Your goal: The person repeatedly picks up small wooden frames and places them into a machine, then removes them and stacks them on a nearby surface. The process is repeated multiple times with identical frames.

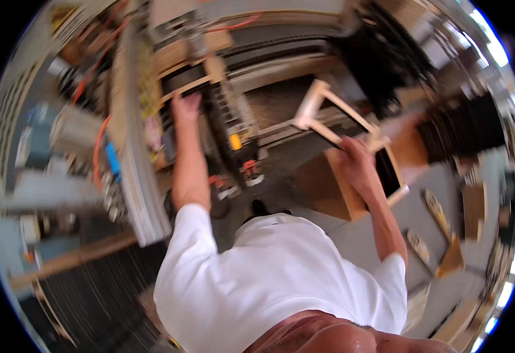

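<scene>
My right hand (357, 162) is closed on the near edge of a light wooden frame (345, 109), raised at a tilt. Below that hand stands a brown box-like wooden piece (334, 185) with a pale rim and a dark inside; the hand overlaps its rim in view. My left hand (187, 107) reaches forward to a second wooden frame (190, 87), which lies in a long machine (228, 112). Its fingers appear to be closed around the frame's near rail, though motion blurs them.
A dark ribbed stack (463, 129) stands at the right, past an orange-brown surface. Black bristly material (381, 56) hangs at the back. A metal rail (137, 159) runs beside my left arm. Dark slats (104, 294) fill the lower left. Wooden pieces (450, 259) lie on the right floor.
</scene>
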Action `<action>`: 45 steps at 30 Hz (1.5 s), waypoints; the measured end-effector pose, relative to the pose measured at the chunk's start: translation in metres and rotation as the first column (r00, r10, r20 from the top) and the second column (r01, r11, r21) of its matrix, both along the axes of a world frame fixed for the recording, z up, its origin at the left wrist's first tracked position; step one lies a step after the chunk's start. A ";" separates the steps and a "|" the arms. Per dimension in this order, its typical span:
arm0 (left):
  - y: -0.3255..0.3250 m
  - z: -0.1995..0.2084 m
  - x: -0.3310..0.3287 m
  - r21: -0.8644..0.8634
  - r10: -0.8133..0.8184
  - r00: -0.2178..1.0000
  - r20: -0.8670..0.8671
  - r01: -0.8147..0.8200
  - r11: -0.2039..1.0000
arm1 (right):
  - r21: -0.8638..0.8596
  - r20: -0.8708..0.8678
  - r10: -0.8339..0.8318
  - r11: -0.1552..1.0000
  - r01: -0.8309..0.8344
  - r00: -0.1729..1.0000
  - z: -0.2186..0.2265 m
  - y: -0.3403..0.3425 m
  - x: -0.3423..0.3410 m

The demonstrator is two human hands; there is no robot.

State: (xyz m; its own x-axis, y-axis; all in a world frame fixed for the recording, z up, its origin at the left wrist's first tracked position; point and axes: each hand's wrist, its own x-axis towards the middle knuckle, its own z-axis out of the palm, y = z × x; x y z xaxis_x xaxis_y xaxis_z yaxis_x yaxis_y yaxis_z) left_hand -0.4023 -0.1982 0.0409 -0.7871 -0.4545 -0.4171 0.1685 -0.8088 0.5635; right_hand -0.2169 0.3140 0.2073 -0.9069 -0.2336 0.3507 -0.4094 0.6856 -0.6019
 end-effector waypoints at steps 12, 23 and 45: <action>0.046 -0.021 0.098 0.059 -0.074 0.988 -0.133 0.083 0.995 | 0.228 -0.225 0.529 0.845 -0.483 0.819 -0.037 -0.173 -0.119; 0.102 -0.004 0.159 0.075 -0.093 0.916 -0.389 0.132 0.988 | 0.255 -0.147 0.736 0.674 -0.694 0.661 -0.079 -0.298 -0.144; 0.214 0.036 0.327 -0.024 0.189 0.979 -0.075 -0.191 0.981 | 0.156 -0.110 0.789 0.615 -0.773 0.605 -0.112 -0.386 -0.271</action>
